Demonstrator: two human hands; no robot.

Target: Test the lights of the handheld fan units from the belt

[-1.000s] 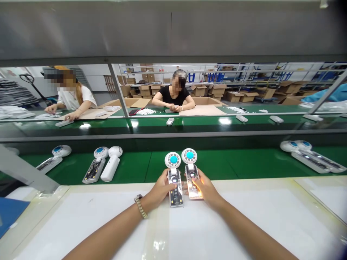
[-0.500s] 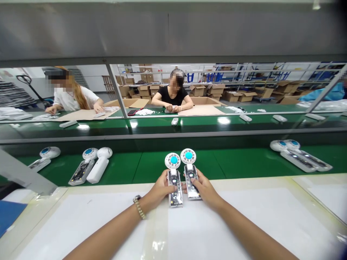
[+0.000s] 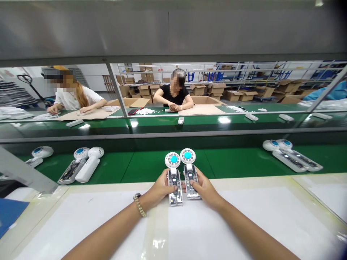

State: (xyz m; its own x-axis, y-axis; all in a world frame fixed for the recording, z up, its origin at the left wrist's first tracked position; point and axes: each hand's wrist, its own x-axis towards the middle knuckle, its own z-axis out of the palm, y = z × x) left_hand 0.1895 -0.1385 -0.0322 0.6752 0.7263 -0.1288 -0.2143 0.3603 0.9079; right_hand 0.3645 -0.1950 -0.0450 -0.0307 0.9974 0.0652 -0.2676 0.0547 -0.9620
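Observation:
My left hand (image 3: 159,188) is closed around a small handheld fan (image 3: 172,159), its thumb pressed on the handle. A matching handheld fan (image 3: 188,155) is gripped in my right hand (image 3: 206,189), thumb across its front. Both have round white heads with blue centres, tilted upright side by side, and clear-fronted handles that show dark circuit boards. The fans are held over the near edge of the green belt (image 3: 151,173) and the white work surface (image 3: 195,231). My fingers behind the handles are mostly hidden.
More handheld fans lie on the near belt: a pair (image 3: 292,160) at right, a pair (image 3: 88,169) at left, and one (image 3: 40,153) farther left. Beyond a rail (image 3: 151,135), a second belt carries white handles (image 3: 180,120). Two co-workers (image 3: 173,95) sit opposite. A metal post (image 3: 27,171) stands left.
Fans on the near belt have shifted left, while white handles on the far belt have moved right. My hands and both held fans stay almost in place. A co-worker's hand at left has moved.

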